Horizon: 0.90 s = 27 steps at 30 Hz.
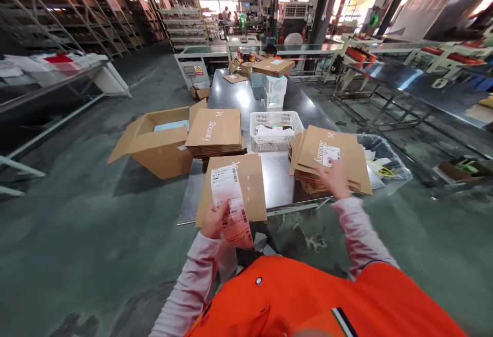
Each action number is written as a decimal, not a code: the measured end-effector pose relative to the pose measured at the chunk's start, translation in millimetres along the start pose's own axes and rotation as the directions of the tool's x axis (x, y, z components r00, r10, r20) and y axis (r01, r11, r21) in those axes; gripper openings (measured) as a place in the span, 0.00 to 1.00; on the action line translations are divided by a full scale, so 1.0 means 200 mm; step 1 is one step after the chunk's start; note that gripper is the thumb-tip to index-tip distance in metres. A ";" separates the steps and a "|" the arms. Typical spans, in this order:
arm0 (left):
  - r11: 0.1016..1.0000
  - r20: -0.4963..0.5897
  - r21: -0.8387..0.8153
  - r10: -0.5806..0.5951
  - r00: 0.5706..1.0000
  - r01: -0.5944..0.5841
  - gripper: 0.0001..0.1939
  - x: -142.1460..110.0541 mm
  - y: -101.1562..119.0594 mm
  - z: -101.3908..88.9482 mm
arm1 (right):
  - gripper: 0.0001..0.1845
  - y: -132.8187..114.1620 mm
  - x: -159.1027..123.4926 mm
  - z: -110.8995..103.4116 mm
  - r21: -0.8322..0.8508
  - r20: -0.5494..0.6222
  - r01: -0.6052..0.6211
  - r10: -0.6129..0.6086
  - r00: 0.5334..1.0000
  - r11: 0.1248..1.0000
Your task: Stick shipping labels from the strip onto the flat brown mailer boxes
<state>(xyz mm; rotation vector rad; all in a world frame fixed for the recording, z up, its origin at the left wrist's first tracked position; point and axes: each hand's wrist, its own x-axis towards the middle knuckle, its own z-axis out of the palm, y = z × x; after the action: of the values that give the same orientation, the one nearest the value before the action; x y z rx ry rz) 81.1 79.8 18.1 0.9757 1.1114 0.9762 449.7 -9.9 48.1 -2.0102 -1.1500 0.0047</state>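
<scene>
My left hand (214,221) pinches a long strip of printed shipping labels (233,198). The strip hangs over a flat brown cardboard mailer (254,185) at the near edge of the metal table. On the right, my right hand (336,180) reaches over a stack of cardboard mailers (348,147), its fingers apart at a small white label (331,155) on the top one. Whether the fingertips press on that label or hover just above it I cannot tell. Another mailer stack (215,127), with printed lettering, lies beyond the strip.
A white plastic basket (275,145) with papers stands mid-table. An open cardboard box (164,149) is at the left side, and a clear plastic bag (396,170) of packets at the right. Farther back are stacked boxes (274,93). Someone in orange sits partly hidden behind them.
</scene>
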 end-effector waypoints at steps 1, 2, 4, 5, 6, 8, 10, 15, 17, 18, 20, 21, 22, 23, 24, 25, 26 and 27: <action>0.999 0.042 0.028 0.027 0.999 -0.028 0.32 -0.03 -0.03 0.02 | 0.35 -0.11 -0.08 0.11 0.155 0.193 -0.018 -0.012 0.981 0.988; 0.997 0.097 0.058 0.051 0.994 -0.057 0.31 -0.06 -0.07 0.03 | 0.37 -0.22 -0.18 0.23 0.344 0.449 -0.092 -0.077 0.890 0.934; 0.988 0.211 0.106 0.089 0.973 -0.114 0.28 -0.12 -0.13 0.04 | 0.40 -0.42 -0.38 0.45 0.604 0.642 -0.279 -0.248 0.725 0.747; 0.984 0.244 0.115 0.105 0.964 -0.136 0.28 -0.14 -0.15 0.03 | 0.37 -0.50 -0.47 0.53 0.672 0.634 -0.346 -0.267 0.726 0.655; 0.982 0.248 0.112 0.119 0.961 -0.151 0.28 -0.15 -0.16 0.02 | 0.35 -0.55 -0.55 0.59 0.711 0.618 -0.385 -0.263 0.741 0.589; 0.986 0.166 0.083 0.126 0.978 -0.141 0.30 -0.17 -0.16 -0.01 | 0.30 -0.61 -0.65 0.65 0.708 0.632 -0.405 -0.263 0.729 0.578; 0.991 0.043 0.080 0.102 0.994 -0.106 0.29 -0.17 -0.15 -0.04 | 0.29 -0.63 -0.67 0.64 0.655 0.690 -0.389 -0.302 0.658 0.648; 0.988 -0.003 0.143 0.067 0.998 -0.066 0.22 -0.21 -0.18 -0.02 | 0.19 -0.64 -0.55 0.57 0.573 0.637 -0.157 -0.316 0.703 0.804; 0.988 -0.084 0.143 0.077 0.993 -0.064 0.19 -0.24 -0.22 0.02 | 0.14 -0.65 -0.53 0.57 0.538 0.623 -0.035 -0.369 0.689 0.842; 0.986 -0.143 0.158 0.083 0.986 -0.060 0.19 -0.24 -0.25 0.04 | 0.13 -0.65 -0.53 0.57 0.521 0.618 0.005 -0.380 0.688 0.854; 0.981 -0.252 0.190 0.096 0.963 -0.048 0.21 -0.24 -0.28 0.07 | 0.11 -0.66 -0.52 0.59 0.491 0.601 0.050 -0.381 0.702 0.869; 0.981 -0.276 0.190 0.096 0.956 -0.044 0.21 -0.23 -0.29 0.08 | 0.11 -0.66 -0.51 0.61 0.486 0.590 0.065 -0.382 0.712 0.872; 0.985 -0.273 0.171 0.084 0.958 -0.038 0.19 -0.22 -0.30 0.08 | 0.10 -0.66 -0.49 0.64 0.484 0.577 0.080 -0.386 0.720 0.871; 0.990 -0.237 0.138 0.049 0.970 -0.016 0.17 -0.20 -0.31 0.07 | 0.09 -0.66 -0.46 0.68 0.480 0.563 0.099 -0.393 0.728 0.872; 0.995 -0.167 0.095 -0.011 0.986 0.027 0.18 -0.17 -0.32 0.06 | 0.09 -0.66 -0.42 0.73 0.466 0.546 0.123 -0.395 0.739 0.876; 0.995 -0.077 0.049 -0.086 0.993 0.090 0.21 -0.15 -0.34 0.04 | 0.08 -0.66 -0.37 0.79 0.437 0.531 0.151 -0.389 0.753 0.887; 0.987 0.010 0.004 -0.163 0.987 0.163 0.26 -0.13 -0.37 0.01 | 0.09 -0.67 -0.31 0.86 0.385 0.518 0.174 -0.369 0.771 0.906; 0.972 0.075 -0.035 -0.230 0.970 0.233 0.28 -0.13 -0.40 -0.03 | 0.09 -0.67 -0.24 0.93 0.315 0.512 0.191 -0.335 0.791 0.930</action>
<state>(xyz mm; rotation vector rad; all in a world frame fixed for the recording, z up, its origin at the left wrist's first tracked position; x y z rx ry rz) 81.2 34.9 -52.1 0.8181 1.1129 0.7674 256.0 108.5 -10.5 -1.6416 -1.7017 0.6073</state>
